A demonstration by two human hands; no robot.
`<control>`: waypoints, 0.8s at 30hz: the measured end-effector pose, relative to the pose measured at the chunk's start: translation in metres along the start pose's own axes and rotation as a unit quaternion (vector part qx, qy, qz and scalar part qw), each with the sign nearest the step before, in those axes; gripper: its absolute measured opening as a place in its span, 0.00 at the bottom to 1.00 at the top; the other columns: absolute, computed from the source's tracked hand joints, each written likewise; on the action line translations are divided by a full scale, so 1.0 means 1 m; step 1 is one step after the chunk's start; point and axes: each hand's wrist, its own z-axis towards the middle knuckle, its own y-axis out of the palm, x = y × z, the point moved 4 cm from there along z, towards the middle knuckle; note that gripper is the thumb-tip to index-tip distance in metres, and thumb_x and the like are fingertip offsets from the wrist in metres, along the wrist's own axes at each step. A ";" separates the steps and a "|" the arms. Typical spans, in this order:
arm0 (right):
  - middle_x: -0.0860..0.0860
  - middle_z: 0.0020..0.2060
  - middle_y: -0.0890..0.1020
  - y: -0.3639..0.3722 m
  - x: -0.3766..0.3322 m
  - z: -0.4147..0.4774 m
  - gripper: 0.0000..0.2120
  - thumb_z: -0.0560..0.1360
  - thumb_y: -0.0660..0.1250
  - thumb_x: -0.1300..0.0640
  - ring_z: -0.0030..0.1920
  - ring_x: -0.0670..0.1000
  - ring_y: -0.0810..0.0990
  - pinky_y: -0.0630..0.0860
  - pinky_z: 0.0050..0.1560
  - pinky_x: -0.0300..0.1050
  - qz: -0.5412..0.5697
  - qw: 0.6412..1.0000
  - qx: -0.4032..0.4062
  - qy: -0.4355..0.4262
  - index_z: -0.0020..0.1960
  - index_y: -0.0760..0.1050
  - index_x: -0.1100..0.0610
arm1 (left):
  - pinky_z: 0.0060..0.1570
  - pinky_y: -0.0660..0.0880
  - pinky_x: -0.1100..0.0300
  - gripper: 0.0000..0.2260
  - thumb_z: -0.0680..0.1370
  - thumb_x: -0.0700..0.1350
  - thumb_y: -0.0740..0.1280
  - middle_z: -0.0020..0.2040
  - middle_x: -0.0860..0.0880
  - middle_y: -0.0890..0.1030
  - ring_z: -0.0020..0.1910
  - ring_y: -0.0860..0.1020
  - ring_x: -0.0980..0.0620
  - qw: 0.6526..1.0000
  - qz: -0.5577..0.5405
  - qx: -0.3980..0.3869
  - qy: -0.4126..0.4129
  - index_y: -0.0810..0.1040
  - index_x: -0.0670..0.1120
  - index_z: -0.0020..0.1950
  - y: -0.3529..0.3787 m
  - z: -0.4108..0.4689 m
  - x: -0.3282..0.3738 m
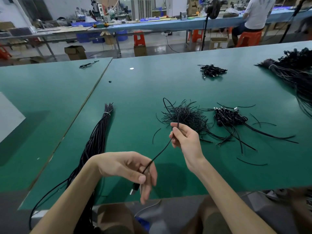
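Note:
A thin black cable [161, 152] runs between my two hands above the green table [135, 92]. My left hand [128, 168] pinches it near its plug end, and the plug [135, 189] hangs below the fingers. My right hand [184, 137] pinches the cable higher up, where it bends into a tall loop [168, 105]. Behind the loop lies a heap of short black ties [185, 117]. A small pile of coiled, tied cables [229, 117] lies to the right of that heap.
A long tied bundle of black cables [98, 139] lies at my left and hangs over the table's near edge. Another coiled pile [211, 70] sits further back, and a large bundle [293, 70] lies far right. A person sits at the back bench [255, 12].

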 end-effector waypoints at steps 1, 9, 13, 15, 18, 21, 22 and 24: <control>0.50 0.34 0.81 -0.003 0.002 0.001 0.08 0.84 0.63 0.63 0.33 0.48 0.74 0.72 0.31 0.38 -0.017 1.000 0.010 0.000 0.60 0.77 0.59 | 0.48 0.75 0.48 0.11 0.84 0.39 0.63 0.47 0.37 0.85 0.44 0.83 0.42 1.000 -0.011 -0.001 0.017 0.71 0.31 0.60 0.002 0.001 0.004; 0.45 0.29 0.68 -0.005 0.018 -0.014 0.28 0.83 0.61 0.63 0.33 0.50 0.63 0.66 0.34 0.44 -0.173 0.984 -0.016 -0.044 0.80 0.61 0.44 | 0.30 0.64 0.65 0.14 0.80 0.48 0.69 0.34 0.51 0.69 0.26 0.63 0.57 0.826 -0.199 0.511 0.133 0.82 0.39 0.57 -0.064 0.007 -0.005; 0.43 0.27 0.64 0.002 0.016 -0.020 0.25 0.84 0.61 0.63 0.30 0.45 0.61 0.65 0.33 0.40 -0.248 0.962 -0.065 -0.092 0.77 0.66 0.45 | 0.31 0.69 0.69 0.09 0.78 0.47 0.70 0.35 0.53 0.72 0.27 0.68 0.60 0.712 -0.360 0.566 0.209 0.80 0.42 0.52 -0.083 0.014 -0.020; 0.42 0.26 0.65 0.006 0.017 -0.023 0.25 0.84 0.61 0.63 0.29 0.44 0.62 0.66 0.33 0.38 -0.277 0.952 -0.082 -0.104 0.77 0.67 0.45 | 0.35 0.73 0.67 0.08 0.77 0.49 0.71 0.39 0.51 0.77 0.33 0.74 0.59 0.702 -0.384 0.561 0.211 0.84 0.45 0.48 -0.085 0.022 -0.028; 0.44 0.28 0.66 0.003 0.017 -0.021 0.27 0.83 0.61 0.63 0.30 0.45 0.62 0.66 0.33 0.40 -0.273 0.954 -0.065 -0.103 0.78 0.66 0.42 | 0.50 0.82 0.60 0.09 0.79 0.50 0.68 0.48 0.47 0.83 0.47 0.84 0.52 0.706 -0.422 0.515 0.242 0.82 0.45 0.49 -0.084 0.034 -0.037; 0.46 0.30 0.73 0.000 0.017 -0.019 0.19 0.84 0.60 0.62 0.30 0.50 0.64 0.65 0.30 0.44 -0.261 0.959 -0.070 -0.083 0.67 0.78 0.43 | 0.34 0.78 0.65 0.10 0.84 0.49 0.63 0.36 0.54 0.79 0.30 0.78 0.58 0.706 -0.512 0.404 0.275 0.77 0.44 0.50 -0.078 0.035 -0.046; 0.45 0.30 0.75 0.000 0.017 -0.019 0.17 0.85 0.59 0.62 0.29 0.50 0.65 0.64 0.29 0.45 -0.259 0.960 -0.074 -0.077 0.61 0.82 0.45 | 0.27 0.71 0.67 0.11 0.86 0.50 0.60 0.31 0.55 0.73 0.25 0.70 0.59 0.718 -0.532 0.354 0.275 0.75 0.44 0.49 -0.074 0.036 -0.046; 0.45 0.31 0.78 0.000 0.018 -0.020 0.16 0.85 0.59 0.62 0.29 0.49 0.69 0.68 0.30 0.44 -0.264 0.960 -0.065 -0.074 0.54 0.83 0.47 | 0.22 0.61 0.63 0.14 0.87 0.50 0.57 0.27 0.55 0.65 0.21 0.60 0.57 0.757 -0.519 0.303 0.256 0.73 0.46 0.46 -0.066 0.035 -0.046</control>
